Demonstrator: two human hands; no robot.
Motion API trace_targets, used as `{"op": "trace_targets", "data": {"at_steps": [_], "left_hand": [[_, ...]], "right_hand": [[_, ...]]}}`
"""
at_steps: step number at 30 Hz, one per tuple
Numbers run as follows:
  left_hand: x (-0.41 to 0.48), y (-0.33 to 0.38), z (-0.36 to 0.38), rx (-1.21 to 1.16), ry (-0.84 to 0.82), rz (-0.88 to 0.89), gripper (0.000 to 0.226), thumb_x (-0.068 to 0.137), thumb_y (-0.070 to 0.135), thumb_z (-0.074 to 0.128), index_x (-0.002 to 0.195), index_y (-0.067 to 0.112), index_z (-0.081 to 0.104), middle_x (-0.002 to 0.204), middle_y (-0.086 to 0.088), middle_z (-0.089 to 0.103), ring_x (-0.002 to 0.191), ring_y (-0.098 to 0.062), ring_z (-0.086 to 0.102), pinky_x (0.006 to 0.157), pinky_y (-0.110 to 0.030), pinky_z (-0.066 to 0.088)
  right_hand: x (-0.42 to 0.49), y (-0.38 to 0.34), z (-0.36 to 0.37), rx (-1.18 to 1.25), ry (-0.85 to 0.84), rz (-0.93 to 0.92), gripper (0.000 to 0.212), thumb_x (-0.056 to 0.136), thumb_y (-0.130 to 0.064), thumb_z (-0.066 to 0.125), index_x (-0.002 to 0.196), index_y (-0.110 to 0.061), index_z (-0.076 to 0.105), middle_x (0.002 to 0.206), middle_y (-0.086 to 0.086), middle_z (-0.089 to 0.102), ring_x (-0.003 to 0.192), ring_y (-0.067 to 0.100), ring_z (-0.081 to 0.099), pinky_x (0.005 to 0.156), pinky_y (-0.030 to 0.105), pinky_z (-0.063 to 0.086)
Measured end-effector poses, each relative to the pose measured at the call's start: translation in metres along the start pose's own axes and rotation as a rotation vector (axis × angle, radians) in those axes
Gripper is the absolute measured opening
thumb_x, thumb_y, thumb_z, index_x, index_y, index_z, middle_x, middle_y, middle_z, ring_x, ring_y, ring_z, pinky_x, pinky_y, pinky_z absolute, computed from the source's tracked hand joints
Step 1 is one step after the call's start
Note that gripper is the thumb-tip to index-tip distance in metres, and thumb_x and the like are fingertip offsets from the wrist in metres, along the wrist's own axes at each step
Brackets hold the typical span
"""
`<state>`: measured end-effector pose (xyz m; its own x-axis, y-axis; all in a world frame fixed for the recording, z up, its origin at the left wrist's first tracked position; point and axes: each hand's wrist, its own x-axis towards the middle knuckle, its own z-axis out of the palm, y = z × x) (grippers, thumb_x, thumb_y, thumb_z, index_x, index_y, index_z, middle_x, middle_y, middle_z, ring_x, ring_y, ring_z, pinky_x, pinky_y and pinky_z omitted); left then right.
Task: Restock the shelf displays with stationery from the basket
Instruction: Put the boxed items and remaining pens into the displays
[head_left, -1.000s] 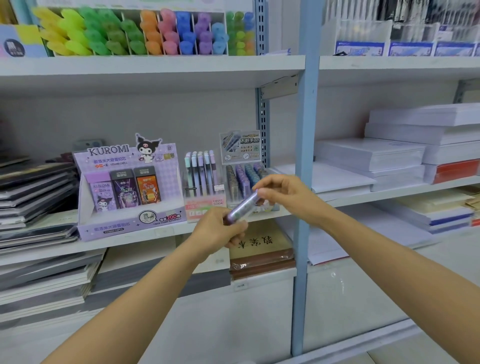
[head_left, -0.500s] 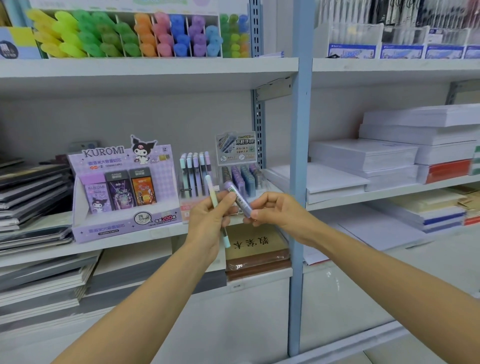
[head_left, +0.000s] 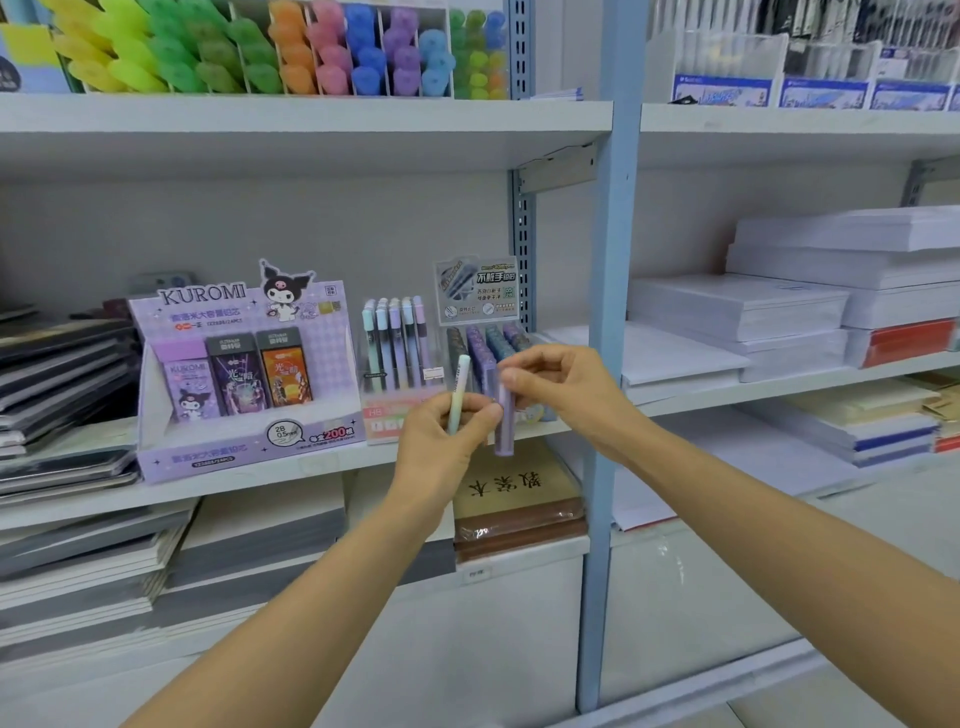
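Grip status: your left hand (head_left: 441, 434) curls round a mint pen (head_left: 460, 384), held upright; your right hand (head_left: 563, 389) pinches a purple tube (head_left: 504, 426) just beside it.

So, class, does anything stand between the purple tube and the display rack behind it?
Nothing visible does: the purple tube, pinched by the right hand, hangs just before the display rack; the left hand holds a mint pen beside it.
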<state>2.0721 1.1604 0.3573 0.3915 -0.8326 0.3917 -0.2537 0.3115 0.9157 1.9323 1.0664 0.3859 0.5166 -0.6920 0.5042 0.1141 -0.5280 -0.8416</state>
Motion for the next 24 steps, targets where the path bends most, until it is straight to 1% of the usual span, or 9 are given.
{"op": "trace_targets", "data": {"at_steps": [2,4,7,9,11,13,16,21,24], "left_hand": [[0.004,-0.002,-0.004,-0.023,-0.009,-0.103,0.014,0.095,0.024,0.058,0.098,0.015,0.069,0.086,-0.005,0.069,0.07,-0.007,0.059,0.064,-0.019,0.043],[0.007,-0.004,-0.008,-0.099,-0.035,-0.172,0.024,0.102,0.018,0.043,0.101,0.013,0.067,0.085,-0.004,0.065,0.071,-0.01,0.056,0.06,-0.019,0.04],[0.007,-0.006,-0.015,-0.116,-0.082,-0.148,0.03,0.104,0.014,0.036,0.103,0.011,0.066,0.078,-0.005,0.061,0.068,-0.012,0.057,0.056,-0.019,0.045],[0.007,-0.008,-0.02,-0.108,-0.101,-0.113,0.029,0.104,0.016,0.037,0.103,0.013,0.066,0.073,-0.005,0.061,0.066,-0.013,0.058,0.059,-0.021,0.049],[0.006,-0.01,-0.023,-0.107,-0.115,-0.092,0.027,0.104,0.019,0.039,0.103,0.015,0.066,0.07,-0.004,0.062,0.064,-0.014,0.06,0.062,-0.024,0.051],[0.006,-0.012,-0.026,-0.106,-0.125,-0.084,0.026,0.104,0.02,0.04,0.104,0.016,0.065,0.069,-0.003,0.062,0.063,-0.014,0.059,0.064,-0.025,0.052],[0.006,-0.015,-0.03,-0.102,-0.13,-0.089,0.026,0.104,0.02,0.04,0.107,0.016,0.065,0.069,-0.002,0.062,0.063,-0.015,0.059,0.068,-0.029,0.052],[0.007,-0.02,-0.034,-0.116,-0.148,-0.096,0.024,0.104,0.02,0.041,0.11,0.017,0.064,0.068,0.001,0.062,0.062,-0.013,0.058,0.061,-0.022,0.051],[0.008,-0.021,-0.034,-0.121,-0.165,-0.096,0.024,0.104,0.02,0.041,0.11,0.017,0.064,0.068,0.002,0.062,0.061,-0.013,0.058,0.061,-0.022,0.051]], "right_hand": [[0.01,-0.001,-0.011,-0.033,0.111,-0.032,0.014,0.088,-0.006,0.065,0.102,-0.008,0.069,0.095,0.014,0.072,0.076,0.013,0.069,0.075,0.022,0.057],[0.023,-0.002,-0.023,-0.086,0.264,-0.054,0.016,0.091,-0.003,0.061,0.106,-0.007,0.067,0.099,0.016,0.07,0.076,0.012,0.067,0.078,0.022,0.057],[0.043,0.003,-0.035,-0.276,0.401,-0.066,0.02,0.094,-0.002,0.056,0.111,-0.003,0.067,0.1,0.011,0.069,0.088,0.02,0.068,0.085,0.026,0.055],[0.052,0.01,-0.036,-0.42,0.399,-0.067,0.022,0.095,-0.003,0.055,0.112,-0.004,0.068,0.101,0.007,0.068,0.095,0.023,0.067,0.09,0.032,0.054],[0.059,0.018,-0.034,-0.517,0.37,-0.071,0.022,0.095,-0.004,0.054,0.112,-0.006,0.069,0.103,0.006,0.069,0.097,0.023,0.065,0.092,0.036,0.053],[0.063,0.026,-0.031,-0.577,0.344,-0.068,0.022,0.095,-0.005,0.054,0.112,-0.007,0.069,0.105,0.008,0.07,0.095,0.022,0.065,0.087,0.03,0.052],[0.067,0.033,-0.028,-0.658,0.303,-0.077,0.022,0.095,-0.007,0.055,0.112,-0.008,0.069,0.104,0.007,0.071,0.089,0.016,0.062,0.08,0.018,0.043],[0.074,0.028,-0.034,-0.748,0.149,-0.054,0.019,0.095,-0.008,0.058,0.109,-0.008,0.07,0.097,0.006,0.072,0.083,0.016,0.065,0.08,0.018,0.045],[0.074,0.032,-0.031,-0.713,0.152,-0.079,0.019,0.093,-0.009,0.061,0.11,-0.009,0.068,0.096,0.005,0.07,0.085,0.017,0.065,0.082,0.021,0.048]]}}
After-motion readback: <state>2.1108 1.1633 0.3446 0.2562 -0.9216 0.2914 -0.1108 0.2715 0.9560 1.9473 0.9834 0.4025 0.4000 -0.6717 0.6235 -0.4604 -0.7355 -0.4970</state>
